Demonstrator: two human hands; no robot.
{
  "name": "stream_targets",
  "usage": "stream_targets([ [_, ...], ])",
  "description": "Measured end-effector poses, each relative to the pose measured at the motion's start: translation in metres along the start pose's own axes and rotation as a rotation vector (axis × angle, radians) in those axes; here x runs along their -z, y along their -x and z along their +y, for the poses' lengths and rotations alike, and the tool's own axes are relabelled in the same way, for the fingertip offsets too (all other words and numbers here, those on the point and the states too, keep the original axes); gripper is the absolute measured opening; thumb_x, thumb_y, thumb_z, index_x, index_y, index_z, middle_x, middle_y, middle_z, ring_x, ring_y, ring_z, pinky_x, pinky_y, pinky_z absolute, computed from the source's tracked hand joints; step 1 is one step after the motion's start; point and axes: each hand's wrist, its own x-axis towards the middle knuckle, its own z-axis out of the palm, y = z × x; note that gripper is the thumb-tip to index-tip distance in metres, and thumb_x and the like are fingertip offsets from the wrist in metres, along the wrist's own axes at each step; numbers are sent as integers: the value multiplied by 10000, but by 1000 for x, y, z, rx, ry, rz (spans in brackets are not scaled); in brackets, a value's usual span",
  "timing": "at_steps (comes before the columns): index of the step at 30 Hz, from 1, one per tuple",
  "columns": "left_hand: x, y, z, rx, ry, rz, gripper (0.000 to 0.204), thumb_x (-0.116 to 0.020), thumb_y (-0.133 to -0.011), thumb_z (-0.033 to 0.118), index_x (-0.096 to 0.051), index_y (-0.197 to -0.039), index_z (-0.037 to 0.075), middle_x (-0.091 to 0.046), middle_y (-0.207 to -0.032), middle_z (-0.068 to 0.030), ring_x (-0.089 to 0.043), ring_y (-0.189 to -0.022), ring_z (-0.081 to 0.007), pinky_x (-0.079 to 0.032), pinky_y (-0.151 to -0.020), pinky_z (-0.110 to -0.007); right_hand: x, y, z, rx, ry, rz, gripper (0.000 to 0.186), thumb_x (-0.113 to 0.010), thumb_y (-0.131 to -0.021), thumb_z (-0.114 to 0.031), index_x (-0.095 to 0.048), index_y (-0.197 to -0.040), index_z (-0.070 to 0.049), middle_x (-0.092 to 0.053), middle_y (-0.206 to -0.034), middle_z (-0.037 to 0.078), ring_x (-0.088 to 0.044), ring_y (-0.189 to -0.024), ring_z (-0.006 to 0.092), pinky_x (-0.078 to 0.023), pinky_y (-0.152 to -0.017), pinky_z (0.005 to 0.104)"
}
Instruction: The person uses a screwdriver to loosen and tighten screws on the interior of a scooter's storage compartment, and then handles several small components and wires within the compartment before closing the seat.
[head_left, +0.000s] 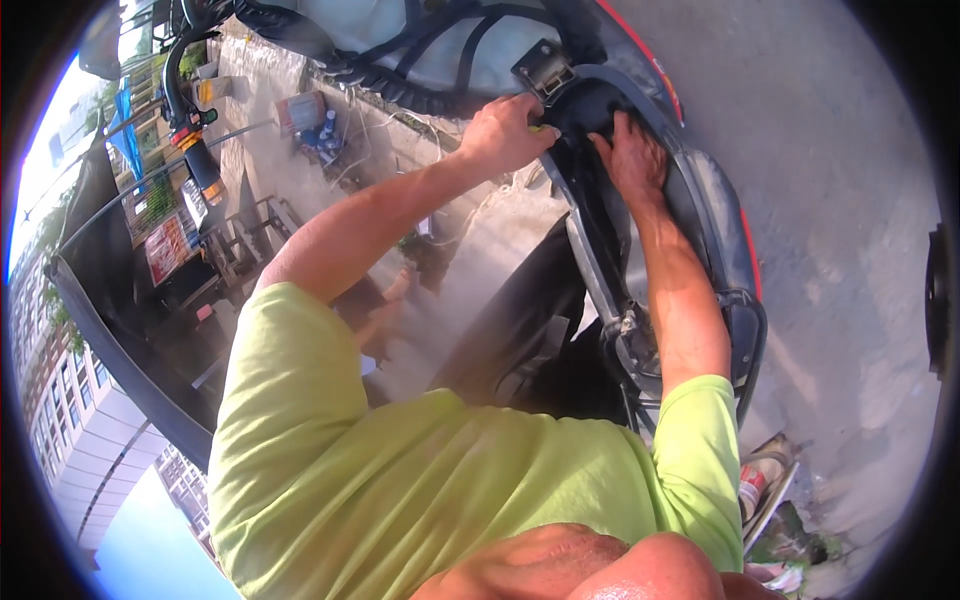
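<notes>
A scooter's dark open under-seat compartment [585, 105] lies in front of me, with a small metal hinge bracket [545, 68] at its far end. My left hand [508, 132] is closed at the compartment's left rim. A small yellow-green piece [545, 130] shows at its fingertips; its kind is too small to tell. Inside the compartment, my right hand [636, 158] reaches down along the right wall, thumb and fingers apart, with the fingertips touching the dark lining. I see nothing held in it.
The scooter's handlebar grip [202, 168] juts out at the upper left. A reddish box [302, 113] and blue-and-white bottles [325, 142] sit on the ground at the left, near loose pale cords. Concrete paving [840, 200] stretches along the scooter's right side.
</notes>
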Motion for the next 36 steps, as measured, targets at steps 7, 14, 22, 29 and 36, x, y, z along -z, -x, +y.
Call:
stream_targets([
  [7,12,-11,1,473,406,-346,340,-780,-936,296,-752,-1126,16,-775,-907,-127,-745,-793,-234,-599,-713,-382,3,-3,-5,-21,-1,-40,544,-769,-972,-474,-612,-1321,-88,-752,-1184,184,-735,-1093,375,-565,-957,504],
  [14,13,-1,5,-507,-643,-288,359,-699,-958,246,-696,-1283,95,-745,-1045,-144,-773,-940,-408,-626,-830,-519,5,-2,-4,-92,44,-103,563,-767,-969,-501,-609,-1331,-99,-756,-1181,200,-738,-1106,390,-565,-953,507],
  [22,12,-2,-2,97,101,-54,510,-759,-956,374,-669,-1340,49,-746,-1155,-167,-781,-962,-326,-629,-775,-478,0,-2,-2,-59,14,-77,593,-764,-972,-502,-602,-1355,-80,-755,-1176,200,-740,-1080,400,-570,-942,509],
  [29,16,-6,2,389,298,-341,393,-706,-1004,342,-720,-1254,40,-783,-967,-167,-785,-866,-288,-604,-711,-434,0,-2,-5,-20,39,-36,580,-747,-982,-509,-614,-1351,-82,-752,-1127,194,-742,-1043,398,-577,-912,500],
  [36,19,8,51,-462,-528,-314,258,-650,-965,171,-722,-1192,72,-706,-1117,-196,-777,-925,-377,-634,-759,-483,3,-4,-4,-51,50,-66,584,-749,-975,-527,-608,-1352,-104,-743,-1154,183,-732,-1068,412,-569,-921,521],
])
